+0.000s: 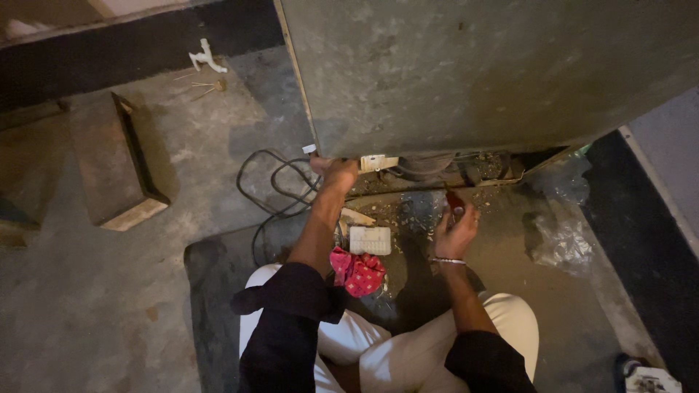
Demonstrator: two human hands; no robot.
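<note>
A person sat cross-legged on a dark mat (218, 291) spread over a rough concrete floor (109, 306), facing the bottom of a large grey metal appliance (473, 65) that stood tilted above them. The left hand (336, 173) reached up to the appliance's lower left corner, fingers curled against the bottom edge beside a small white plastic clip (378, 162); whether it gripped anything could not be told. The right hand (455, 233), wearing a thin bracelet, was closed around a red-handled tool (453, 200), its tip pointing up toward the dusty open underside of the appliance. Between the forearms, on the mat's far edge, lay a white ribbed plastic piece (370, 240), and just in front of it a crumpled pink-red cloth (357, 271). Black cables (269, 189) looped on the floor just left of the left arm. A brick-like block (116, 167) lay well apart at the floor's left side, and crumpled clear plastic (561, 233) lay at the right.
</note>
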